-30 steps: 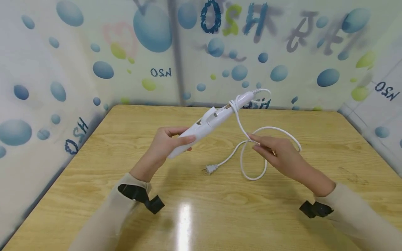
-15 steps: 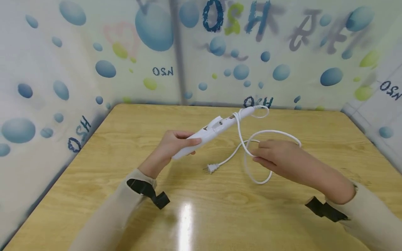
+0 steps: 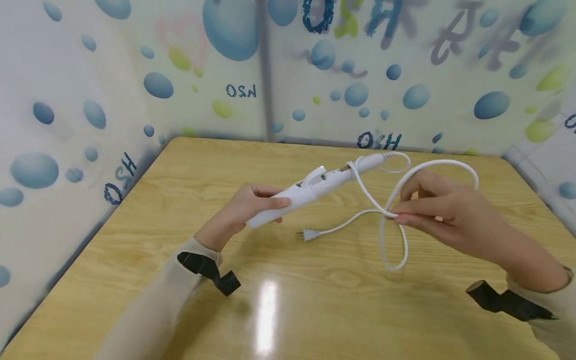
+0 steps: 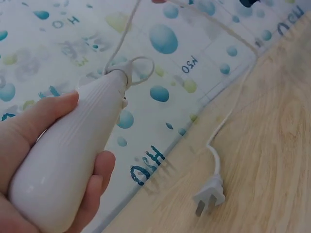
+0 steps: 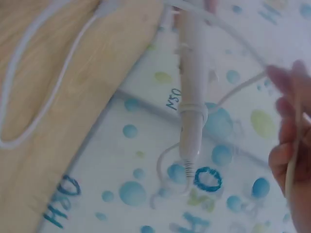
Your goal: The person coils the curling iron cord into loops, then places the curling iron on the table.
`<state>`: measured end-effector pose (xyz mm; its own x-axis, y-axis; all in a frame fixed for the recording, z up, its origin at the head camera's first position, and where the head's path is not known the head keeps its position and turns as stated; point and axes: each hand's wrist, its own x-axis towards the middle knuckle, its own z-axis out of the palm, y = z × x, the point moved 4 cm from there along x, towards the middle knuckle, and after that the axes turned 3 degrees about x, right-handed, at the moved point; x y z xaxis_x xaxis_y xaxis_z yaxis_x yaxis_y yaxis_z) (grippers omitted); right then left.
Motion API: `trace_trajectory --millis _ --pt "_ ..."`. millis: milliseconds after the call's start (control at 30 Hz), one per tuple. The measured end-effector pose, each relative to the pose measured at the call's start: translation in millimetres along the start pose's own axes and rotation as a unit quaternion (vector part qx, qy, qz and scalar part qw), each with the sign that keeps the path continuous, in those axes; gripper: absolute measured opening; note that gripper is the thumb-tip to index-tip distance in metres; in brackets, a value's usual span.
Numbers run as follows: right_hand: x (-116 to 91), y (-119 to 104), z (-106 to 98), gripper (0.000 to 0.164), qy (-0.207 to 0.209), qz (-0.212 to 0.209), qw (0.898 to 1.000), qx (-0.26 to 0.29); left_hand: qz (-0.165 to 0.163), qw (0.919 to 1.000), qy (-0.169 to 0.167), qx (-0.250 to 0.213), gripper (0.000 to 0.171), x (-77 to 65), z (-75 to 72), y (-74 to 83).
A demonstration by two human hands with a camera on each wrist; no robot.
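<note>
A white hair styling iron (image 3: 330,183) slants up to the right above the table, its power cord (image 3: 450,162) wound around the narrower handle end. My left hand (image 3: 252,207) grips its wide end, thumb along the near side. With thumb and fingertips my right hand (image 3: 454,215) pinches the cord between the iron and a large loose loop. More cord hangs below that hand. The two-pin plug (image 3: 310,235) is over the table, left of the loop. In the left wrist view, the smooth rounded end (image 4: 58,184) of the iron sits in my left palm.
A light wooden table (image 3: 342,300) spreads beneath both hands. Behind it stands a wall covering (image 3: 292,65) printed with blue and green drops, with another along the left side. Dark straps with small blocks sit on both wrists.
My right hand has moved right, drawing the cord and its loop along. The iron has dropped to a flatter angle in my left hand. The head view has tilted down slightly.
</note>
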<state>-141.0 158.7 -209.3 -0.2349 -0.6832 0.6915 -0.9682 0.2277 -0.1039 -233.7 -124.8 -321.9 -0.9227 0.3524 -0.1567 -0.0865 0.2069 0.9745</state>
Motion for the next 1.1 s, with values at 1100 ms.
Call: trace_trajectory --millis 1100 --pt "-69.2 95.7 71.8 0.024 -0.139 0.321 0.870 0.346 0.096 0.9873 -0.107 -0.067 0.043 -6.3 11.2 19.3"
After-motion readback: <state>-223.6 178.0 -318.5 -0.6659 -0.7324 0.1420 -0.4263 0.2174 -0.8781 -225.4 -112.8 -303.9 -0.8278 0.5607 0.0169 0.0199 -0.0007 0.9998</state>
